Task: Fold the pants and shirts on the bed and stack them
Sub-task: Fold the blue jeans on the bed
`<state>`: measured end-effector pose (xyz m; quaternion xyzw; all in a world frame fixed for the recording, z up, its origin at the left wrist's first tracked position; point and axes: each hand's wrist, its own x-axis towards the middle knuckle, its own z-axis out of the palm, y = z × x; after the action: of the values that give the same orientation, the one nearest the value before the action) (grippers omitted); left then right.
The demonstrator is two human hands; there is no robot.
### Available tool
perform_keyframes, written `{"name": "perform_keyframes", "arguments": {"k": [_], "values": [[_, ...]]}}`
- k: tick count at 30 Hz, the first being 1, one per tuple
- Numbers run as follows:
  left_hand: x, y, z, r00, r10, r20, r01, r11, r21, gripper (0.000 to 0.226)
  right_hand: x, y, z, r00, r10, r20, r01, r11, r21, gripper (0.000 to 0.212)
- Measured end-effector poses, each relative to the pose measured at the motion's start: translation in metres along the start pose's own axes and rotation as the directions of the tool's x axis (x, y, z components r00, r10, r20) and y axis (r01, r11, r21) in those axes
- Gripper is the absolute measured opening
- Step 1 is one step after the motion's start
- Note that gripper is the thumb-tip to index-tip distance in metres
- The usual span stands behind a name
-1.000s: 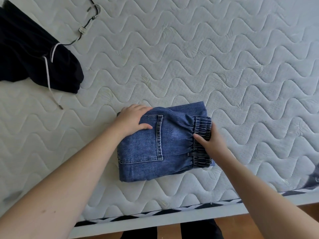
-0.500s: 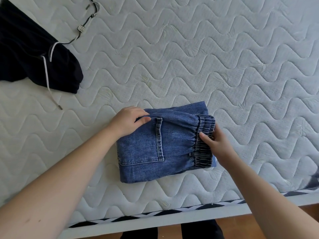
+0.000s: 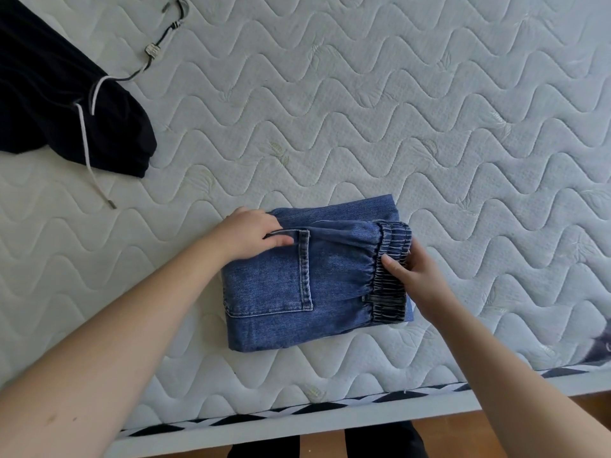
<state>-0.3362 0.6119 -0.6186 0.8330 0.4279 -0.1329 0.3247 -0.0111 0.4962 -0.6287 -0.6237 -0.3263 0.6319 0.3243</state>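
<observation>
Both forearms bare up to the frame edge, no sleeves in view. No watch, rings or bands on either wrist or on the fingers that show. Left hand (image 3: 251, 236): knuckles and back of hand visible, thumbnail short and plain. Right hand (image 3: 416, 276): thumb and back of hand visible, nail short, no polish. Left forearm has a couple of small dark specks near the bottom edge. At the bottom centre, dark trousers (image 3: 380, 441), black or close to it, w/ a gap between the two legs.
</observation>
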Motion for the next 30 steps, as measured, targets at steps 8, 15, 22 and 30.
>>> {"name": "perform_keyframes", "arguments": {"k": [8,15,22,30], "values": [[0.028,0.008,0.006,0.969,-0.244,-0.032,0.246,0.960,0.131,0.058,0.014,0.001,0.009,0.969,-0.028,-0.246,-0.088,0.890,-0.448,0.048],[0.012,0.032,0.041,0.787,-0.044,-0.616,0.230,0.946,0.227,0.017,0.012,-0.004,0.025,0.911,-0.243,-0.335,-0.131,0.598,-0.791,0.079],[-0.001,0.068,0.082,0.801,0.053,-0.596,0.114,0.964,0.240,0.040,-0.007,0.010,0.077,0.869,-0.493,-0.047,0.110,0.284,-0.953,0.061],[-0.020,0.038,0.103,0.922,0.024,-0.387,0.128,0.923,0.362,0.066,0.007,0.034,0.031,0.918,-0.392,0.069,0.158,0.199,-0.967,0.067]]}}
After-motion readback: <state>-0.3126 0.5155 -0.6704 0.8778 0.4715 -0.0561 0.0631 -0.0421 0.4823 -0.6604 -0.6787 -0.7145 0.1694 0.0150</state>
